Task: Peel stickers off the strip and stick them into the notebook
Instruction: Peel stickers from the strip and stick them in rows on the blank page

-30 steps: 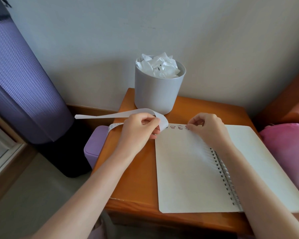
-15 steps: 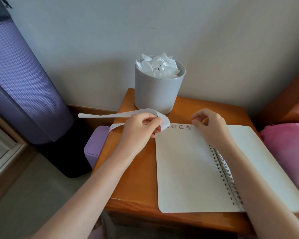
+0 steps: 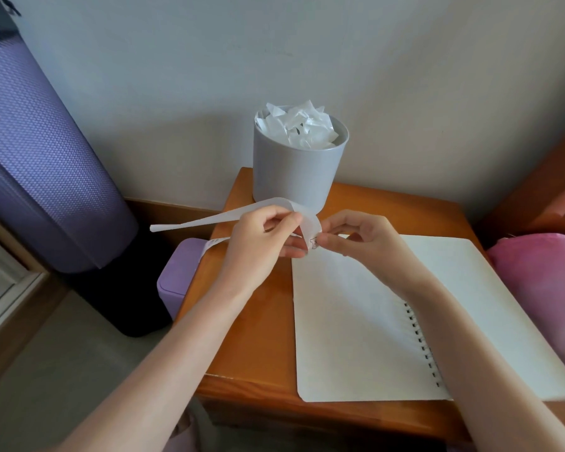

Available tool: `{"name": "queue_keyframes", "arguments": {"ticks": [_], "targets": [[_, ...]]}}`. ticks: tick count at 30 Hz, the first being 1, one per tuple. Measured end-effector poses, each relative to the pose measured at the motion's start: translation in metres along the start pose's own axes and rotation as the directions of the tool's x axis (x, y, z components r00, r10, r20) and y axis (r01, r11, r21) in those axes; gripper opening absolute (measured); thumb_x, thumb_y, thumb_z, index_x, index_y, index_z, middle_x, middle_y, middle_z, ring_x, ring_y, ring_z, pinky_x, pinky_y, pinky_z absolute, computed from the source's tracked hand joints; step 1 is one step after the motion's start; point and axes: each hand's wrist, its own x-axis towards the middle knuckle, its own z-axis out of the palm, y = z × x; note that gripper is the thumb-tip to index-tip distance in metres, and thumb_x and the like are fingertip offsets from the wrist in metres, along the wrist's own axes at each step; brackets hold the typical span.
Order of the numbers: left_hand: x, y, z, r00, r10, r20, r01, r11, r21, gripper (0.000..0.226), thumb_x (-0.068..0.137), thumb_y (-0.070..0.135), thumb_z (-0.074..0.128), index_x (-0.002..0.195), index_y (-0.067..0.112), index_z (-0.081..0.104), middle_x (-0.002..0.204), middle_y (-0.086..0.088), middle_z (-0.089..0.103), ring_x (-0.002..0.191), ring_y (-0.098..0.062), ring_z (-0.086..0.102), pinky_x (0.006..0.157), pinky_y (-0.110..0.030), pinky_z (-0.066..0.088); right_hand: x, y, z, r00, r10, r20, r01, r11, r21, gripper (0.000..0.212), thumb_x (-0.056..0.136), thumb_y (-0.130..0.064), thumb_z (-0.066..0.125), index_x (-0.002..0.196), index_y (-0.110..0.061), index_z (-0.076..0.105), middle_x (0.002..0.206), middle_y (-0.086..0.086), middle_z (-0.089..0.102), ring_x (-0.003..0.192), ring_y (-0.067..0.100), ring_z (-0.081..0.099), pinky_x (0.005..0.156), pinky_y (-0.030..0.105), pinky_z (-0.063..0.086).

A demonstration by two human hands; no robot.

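An open spiral notebook (image 3: 356,321) with blank white pages lies on the wooden side table (image 3: 252,321). My left hand (image 3: 261,246) grips a long white sticker strip (image 3: 209,220) that loops over its fingers, both ends trailing out to the left. My right hand (image 3: 356,239) has its thumb and forefinger pinched at a small sticker (image 3: 313,243) on the strip's bend, just above the notebook's top left corner. The row of stickers stuck at the page's top edge is hidden behind my hands.
A grey bin (image 3: 299,168) stuffed with crumpled white backing paper stands at the table's back edge. A lilac box (image 3: 177,278) sits low beside the table on the left, a purple rolled mat (image 3: 43,158) behind it. Pink bedding (image 3: 542,282) lies on the right.
My right hand left the top edge of the page and moved left to the strip, where it now pinches a sticker. My left hand stayed in place holding the strip.
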Motion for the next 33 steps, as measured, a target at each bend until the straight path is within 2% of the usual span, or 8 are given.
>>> {"name": "queue_keyframes", "arguments": {"ticks": [4, 10, 12, 15, 17, 20, 25, 33], "targets": [[0.001, -0.0012, 0.0002, 1.0, -0.003, -0.002, 0.003, 1.0, -0.027, 0.01, 0.091, 0.02, 0.058, 0.1, 0.017, 0.061, 0.084, 0.005, 0.067, 0.071, -0.006, 0.07, 0.057, -0.017, 0.056, 0.0004, 0.0026, 0.0003, 0.999, -0.004, -0.053, 0.003, 1.0, -0.019, 0.008, 0.08, -0.024, 0.071, 0.085, -0.018, 0.07, 0.081, -0.011, 0.067, 0.061, -0.004, 0.052, 0.058, 0.011, 0.038], [0.0016, -0.0026, 0.001, 1.0, 0.006, -0.006, -0.006, 0.999, -0.04, 0.008, 0.091, 0.018, 0.057, 0.098, 0.018, 0.061, 0.083, 0.008, 0.066, 0.069, -0.004, 0.07, 0.056, -0.015, 0.054, -0.0001, 0.0013, 0.0039, 0.994, -0.078, -0.082, 0.085, 0.992, 0.095, 0.02, 0.078, -0.006, 0.072, 0.096, -0.005, 0.062, 0.084, 0.002, 0.07, 0.07, 0.005, 0.061, 0.056, 0.014, 0.041], [0.0028, -0.0039, 0.0007, 1.0, 0.001, -0.016, -0.001, 1.0, -0.008, 0.005, 0.092, 0.024, 0.056, 0.092, 0.022, 0.061, 0.083, 0.009, 0.067, 0.074, -0.008, 0.07, 0.061, -0.018, 0.056, -0.0002, 0.0016, 0.0048, 0.992, -0.081, -0.101, 0.09, 0.992, 0.086, 0.017, 0.078, -0.006, 0.072, 0.093, -0.007, 0.064, 0.082, -0.001, 0.069, 0.068, 0.003, 0.06, 0.054, 0.013, 0.04], [0.0036, -0.0049, 0.0017, 0.999, -0.026, 0.037, 0.026, 1.0, 0.001, 0.016, 0.093, 0.03, 0.053, 0.081, 0.025, 0.062, 0.08, 0.004, 0.07, 0.079, -0.013, 0.069, 0.071, -0.026, 0.058, -0.0006, 0.0031, 0.0046, 0.989, -0.076, -0.125, 0.082, 0.996, 0.038, 0.009, 0.08, -0.008, 0.071, 0.088, -0.011, 0.069, 0.08, -0.003, 0.069, 0.063, -0.001, 0.055, 0.053, 0.011, 0.038], [0.0013, -0.0038, 0.0023, 0.997, -0.015, 0.077, 0.015, 1.0, 0.004, 0.017, 0.091, 0.028, 0.056, 0.075, 0.029, 0.061, 0.068, 0.013, 0.068, 0.07, -0.005, 0.068, 0.065, -0.019, 0.056, -0.0005, 0.0036, 0.0041, 0.988, -0.072, -0.139, 0.075, 0.997, 0.014, 0.008, 0.081, -0.009, 0.071, 0.089, -0.01, 0.071, 0.081, -0.002, 0.069, 0.062, -0.002, 0.054, 0.054, 0.01, 0.039], [-0.0007, -0.0031, 0.0025, 0.993, 0.032, 0.111, -0.038, 0.998, 0.055, 0.013, 0.087, 0.026, 0.062, 0.078, 0.035, 0.06, 0.072, 0.016, 0.066, 0.068, 0.002, 0.067, 0.06, -0.01, 0.052, -0.0006, 0.0042, 0.0044, 0.986, -0.073, -0.147, 0.071, 0.997, -0.016, 0.008, 0.081, -0.01, 0.071, 0.088, -0.013, 0.073, 0.08, -0.003, 0.07, 0.061, -0.002, 0.054, 0.055, 0.012, 0.04], [0.0008, -0.0062, 0.0017, 0.995, 0.03, 0.099, -0.039, 0.995, 0.09, 0.005, 0.087, 0.025, 0.062, 0.092, 0.024, 0.064, 0.077, 0.011, 0.067, 0.073, 0.001, 0.067, 0.06, -0.009, 0.052, -0.0005, 0.0037, 0.0056, 0.985, -0.084, -0.149, 0.076, 0.995, -0.061, 0.007, 0.081, -0.012, 0.072, 0.088, -0.014, 0.072, 0.079, -0.007, 0.07, 0.059, -0.002, 0.054, 0.055, 0.011, 0.04], [-0.0018, -0.0068, 0.0024, 0.997, 0.014, 0.081, -0.022, 0.995, 0.101, 0.004, 0.087, 0.025, 0.063, 0.089, 0.023, 0.066, 0.074, 0.011, 0.068, 0.07, 0.002, 0.067, 0.057, -0.007, 0.049, 0.0, 0.0045, 0.0063, 0.99, -0.081, -0.111, 0.063, 0.986, -0.156, 0.004, 0.083, -0.017, 0.07, 0.087, -0.018, 0.07, 0.079, -0.01, 0.067, 0.062, -0.003, 0.053, 0.054, 0.011, 0.039]]}}
